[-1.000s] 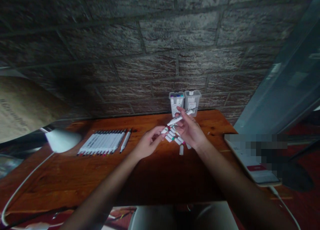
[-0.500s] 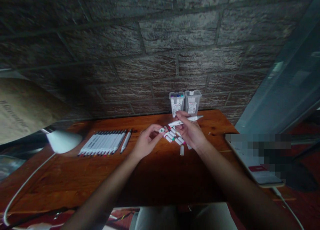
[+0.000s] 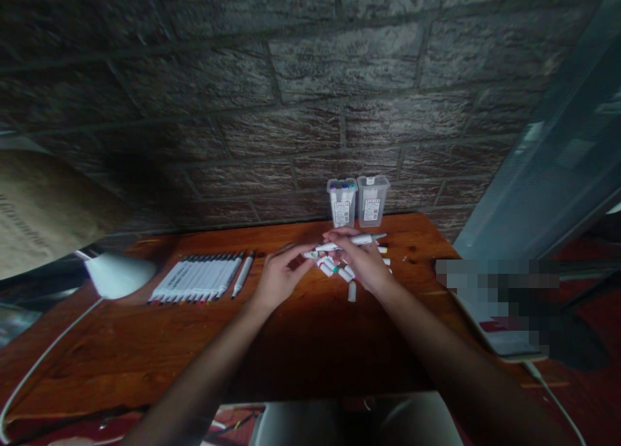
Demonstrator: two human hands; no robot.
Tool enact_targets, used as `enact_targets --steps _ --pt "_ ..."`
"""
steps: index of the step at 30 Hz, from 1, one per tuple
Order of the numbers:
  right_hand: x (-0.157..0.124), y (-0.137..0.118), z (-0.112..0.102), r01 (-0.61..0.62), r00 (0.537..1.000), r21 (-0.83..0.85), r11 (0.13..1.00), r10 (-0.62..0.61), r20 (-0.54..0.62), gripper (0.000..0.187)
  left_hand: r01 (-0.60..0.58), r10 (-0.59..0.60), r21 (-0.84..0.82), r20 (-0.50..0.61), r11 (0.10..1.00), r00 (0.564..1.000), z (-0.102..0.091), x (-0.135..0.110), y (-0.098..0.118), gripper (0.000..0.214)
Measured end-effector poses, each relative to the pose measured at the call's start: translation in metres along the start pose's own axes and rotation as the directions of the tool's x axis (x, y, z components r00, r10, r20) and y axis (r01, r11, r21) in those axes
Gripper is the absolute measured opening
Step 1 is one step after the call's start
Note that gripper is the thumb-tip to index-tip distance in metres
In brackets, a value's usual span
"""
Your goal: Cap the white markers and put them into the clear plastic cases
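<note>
A white marker (image 3: pixel 361 239) is gripped in my right hand (image 3: pixel 361 259), its grey tapered end pointing right. Between the thumb and fingers of my left hand (image 3: pixel 281 274) is a small white marker cap (image 3: pixel 310 255). The marker's left end meets the cap or lies right beside it; I cannot tell if it is inside. Under and between my hands lies a loose pile of white caps (image 3: pixel 326 267) with coloured ends, partly hidden by my right hand. One cap (image 3: pixel 352 292) lies apart, nearer to me.
A row of capped markers (image 3: pixel 198 278) lies at left, with a single marker (image 3: pixel 242 274) beside it. Two clear plastic boxes (image 3: pixel 372 203) stand by the brick wall, the left one (image 3: pixel 342 203) holding markers. A lamp (image 3: pixel 121 274) is at far left, a partly blurred device (image 3: pixel 514 336) at right.
My right hand has brought the marker down and left toward the cap in my left hand. The marker's left end is now at the cap, where a gap showed before.
</note>
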State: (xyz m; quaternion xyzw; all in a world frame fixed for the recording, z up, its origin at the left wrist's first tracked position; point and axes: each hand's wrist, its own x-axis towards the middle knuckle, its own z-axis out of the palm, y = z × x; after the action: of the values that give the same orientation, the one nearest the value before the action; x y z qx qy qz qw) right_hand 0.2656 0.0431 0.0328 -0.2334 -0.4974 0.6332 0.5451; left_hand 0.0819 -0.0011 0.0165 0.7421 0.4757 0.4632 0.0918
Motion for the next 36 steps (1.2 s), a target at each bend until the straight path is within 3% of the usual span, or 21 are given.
enact_targets --steps 7,14,21,27,32,36 --pt "-0.005 -0.008 0.003 -0.026 0.999 -0.173 0.985 0.031 0.029 0.017 0.084 -0.080 0.043 -0.077 0.996 0.994 -0.003 0.003 0.004 0.018" --pt "-0.006 0.000 -0.001 0.141 0.987 -0.305 0.942 -0.107 0.124 0.018 0.117 -0.115 0.026 -0.069 0.993 0.991 -0.004 0.002 0.001 0.017" --pt "-0.008 -0.001 0.000 0.155 0.984 -0.375 0.914 -0.108 0.144 0.019 0.151 -0.148 0.029 -0.079 0.988 0.986 -0.005 0.002 0.004 0.018" --pt "-0.006 -0.001 0.004 0.056 0.998 -0.299 0.953 -0.058 0.004 0.024 0.150 -0.149 0.080 -0.018 0.985 0.989 -0.006 0.003 0.001 0.017" --pt "0.003 0.000 -0.004 -0.002 0.972 -0.195 0.981 -0.043 -0.229 0.032 0.088 -0.103 0.123 0.121 0.988 0.987 -0.004 0.005 -0.003 0.012" --pt "0.007 -0.003 -0.009 0.004 0.960 -0.150 0.989 -0.045 -0.275 0.034 0.097 -0.112 0.070 0.259 0.993 0.959 0.001 0.001 -0.004 0.019"
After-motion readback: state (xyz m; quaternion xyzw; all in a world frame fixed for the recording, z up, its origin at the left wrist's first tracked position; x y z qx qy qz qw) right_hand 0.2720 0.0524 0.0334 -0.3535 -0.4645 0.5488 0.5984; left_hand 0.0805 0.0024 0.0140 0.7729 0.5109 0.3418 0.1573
